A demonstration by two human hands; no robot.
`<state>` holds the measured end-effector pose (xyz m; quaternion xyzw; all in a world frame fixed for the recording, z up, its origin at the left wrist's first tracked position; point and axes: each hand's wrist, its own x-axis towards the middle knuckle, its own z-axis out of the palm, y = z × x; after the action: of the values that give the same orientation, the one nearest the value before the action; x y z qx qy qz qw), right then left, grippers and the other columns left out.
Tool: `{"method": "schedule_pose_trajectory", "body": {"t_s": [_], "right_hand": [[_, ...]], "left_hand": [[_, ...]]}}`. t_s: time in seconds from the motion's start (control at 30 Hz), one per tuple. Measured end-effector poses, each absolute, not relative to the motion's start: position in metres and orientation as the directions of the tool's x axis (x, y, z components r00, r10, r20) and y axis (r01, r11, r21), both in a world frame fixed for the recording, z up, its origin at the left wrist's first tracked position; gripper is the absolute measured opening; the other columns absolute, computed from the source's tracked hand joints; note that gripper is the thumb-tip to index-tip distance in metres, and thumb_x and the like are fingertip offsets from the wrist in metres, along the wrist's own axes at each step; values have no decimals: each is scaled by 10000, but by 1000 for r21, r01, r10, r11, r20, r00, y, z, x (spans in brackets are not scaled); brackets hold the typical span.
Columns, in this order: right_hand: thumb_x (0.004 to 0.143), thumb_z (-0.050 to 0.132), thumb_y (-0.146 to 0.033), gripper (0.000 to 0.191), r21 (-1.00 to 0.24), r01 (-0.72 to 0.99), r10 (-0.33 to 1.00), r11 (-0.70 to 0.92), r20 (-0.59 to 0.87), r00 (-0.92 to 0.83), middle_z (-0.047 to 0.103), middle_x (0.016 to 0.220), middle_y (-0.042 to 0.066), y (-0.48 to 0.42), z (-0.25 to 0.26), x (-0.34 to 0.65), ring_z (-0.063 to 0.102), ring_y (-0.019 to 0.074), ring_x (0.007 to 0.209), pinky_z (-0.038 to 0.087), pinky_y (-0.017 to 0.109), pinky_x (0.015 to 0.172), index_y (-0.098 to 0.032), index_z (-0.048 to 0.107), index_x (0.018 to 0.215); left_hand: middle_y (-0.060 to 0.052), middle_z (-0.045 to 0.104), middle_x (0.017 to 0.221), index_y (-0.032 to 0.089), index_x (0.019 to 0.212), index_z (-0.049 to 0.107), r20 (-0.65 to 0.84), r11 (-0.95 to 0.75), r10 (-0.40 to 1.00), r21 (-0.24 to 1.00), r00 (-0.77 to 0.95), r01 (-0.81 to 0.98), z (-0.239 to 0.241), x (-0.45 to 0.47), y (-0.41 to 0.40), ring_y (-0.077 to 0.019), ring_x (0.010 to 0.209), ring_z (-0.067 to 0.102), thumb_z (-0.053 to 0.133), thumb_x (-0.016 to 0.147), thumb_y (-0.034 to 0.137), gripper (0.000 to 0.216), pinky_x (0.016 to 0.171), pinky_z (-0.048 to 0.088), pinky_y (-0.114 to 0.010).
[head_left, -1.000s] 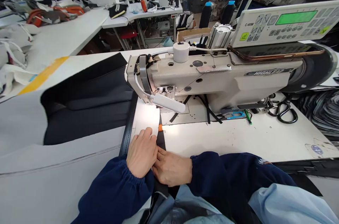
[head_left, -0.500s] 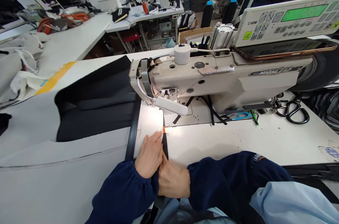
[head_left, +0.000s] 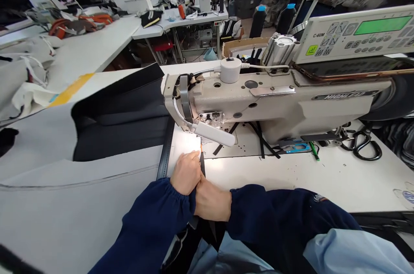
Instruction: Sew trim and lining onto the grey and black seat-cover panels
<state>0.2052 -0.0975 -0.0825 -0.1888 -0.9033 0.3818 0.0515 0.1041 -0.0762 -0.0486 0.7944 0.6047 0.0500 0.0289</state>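
Note:
My left hand (head_left: 186, 173) lies over the edge of a white fabric panel (head_left: 181, 142), just in front of the sewing machine's needle area. Its fingers are bent and pressed together on that edge, beside a small orange bit (head_left: 201, 148). Below and to the right, my right hand (head_left: 213, 200) touches it, fingers closed round a black strip (head_left: 202, 162) that runs along the panel's edge; its fingertips are hidden. The sewing machine (head_left: 239, 97) stands beyond both hands, its white lamp (head_left: 215, 133) lighting the panel. A black piped seam (head_left: 164, 151) runs left of my left hand.
Black fabric (head_left: 119, 123) and a broad light grey sheet (head_left: 80, 205) cover the left side. Thin black strips (head_left: 261, 140) lie under the machine arm. Scissors (head_left: 367, 146), a green pen (head_left: 314, 151) and a blue tool (head_left: 297, 147) lie to the right. A control panel (head_left: 355, 34) overhangs there.
My view has shifted slightly, so the machine sits a little lower and further right. The left fingers are more bent, and both hands remain together at the panel's edge.

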Motion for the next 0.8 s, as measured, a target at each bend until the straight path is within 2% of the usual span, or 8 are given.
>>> {"method": "schedule_pose_trajectory", "body": {"t_s": [0.1, 0.17, 0.23, 0.37, 0.57, 0.63, 0.7, 0.8], "right_hand": [[846, 369, -10, 298, -447, 358, 391, 820, -19, -920, 669, 913, 150, -90, -71, 213, 578, 291, 941, 370, 555, 935, -104, 652, 865], [829, 427, -42, 253, -210, 346, 358, 915, 25, -933, 676, 904, 139, -85, -66, 216, 592, 316, 909, 354, 595, 927, -118, 663, 879], [814, 457, -62, 243, -68, 331, 335, 941, 67, -940, 682, 880, 112, -79, -63, 216, 605, 319, 866, 338, 619, 920, -154, 673, 875], [770, 489, -79, 213, -65, 306, 309, 950, 49, -950, 676, 788, 96, -65, -58, 217, 605, 292, 781, 363, 585, 882, -171, 679, 792], [715, 522, -81, 184, -128, 287, 286, 949, -31, -958, 659, 707, 72, -42, -60, 222, 579, 227, 765, 376, 489, 894, -164, 687, 713], [717, 534, -96, 176, -121, 295, 300, 948, 18, -954, 664, 758, 79, -37, -66, 223, 576, 239, 841, 361, 478, 929, -158, 694, 755], [731, 525, -93, 192, -111, 303, 315, 946, 111, -943, 666, 834, 94, -34, -73, 221, 565, 258, 919, 359, 476, 945, -144, 690, 815], [761, 482, -68, 236, -94, 299, 313, 950, 242, -918, 661, 893, 105, -33, -84, 215, 556, 275, 960, 357, 516, 956, -137, 670, 884]], "left_hand": [[-68, 682, 1068, 152, 966, 657, 87, -273, 961, 126, 263, 954, -48, 102, -67, -192, 986, 627, 423, 821, 119, 277, 933, 477, -322], [-70, 690, 1037, 147, 964, 658, 87, -263, 963, 126, 254, 956, -47, 101, -61, -191, 955, 633, 423, 819, 127, 276, 914, 486, -314], [-74, 693, 1023, 139, 963, 659, 60, -236, 971, 129, 230, 963, -46, 101, -55, -198, 935, 638, 421, 815, 133, 280, 875, 503, -310], [-88, 695, 1008, 131, 935, 665, 9, -198, 980, 176, 200, 964, -44, 102, -41, -219, 916, 648, 423, 803, 143, 276, 819, 528, -320], [-77, 696, 940, 173, 605, 576, -12, -189, 980, 259, 199, 947, -24, 101, -30, -228, 913, 637, 508, 599, 68, 125, 817, 522, -311], [-50, 694, 853, 181, 639, 571, -80, -214, 965, 305, 249, 928, -11, 97, -44, -218, 843, 643, 496, 567, 68, 154, 756, 534, -309], [-30, 696, 856, 185, 767, 611, -77, -268, 945, 366, 316, 891, -5, 92, -69, -203, 814, 653, 464, 596, 69, 254, 705, 546, -297], [-36, 680, 1076, 183, 1021, 623, 167, -317, 948, 413, 271, 854, -16, 88, -114, -172, 964, 647, 414, 756, 77, 354, 781, 552, -263]]}}
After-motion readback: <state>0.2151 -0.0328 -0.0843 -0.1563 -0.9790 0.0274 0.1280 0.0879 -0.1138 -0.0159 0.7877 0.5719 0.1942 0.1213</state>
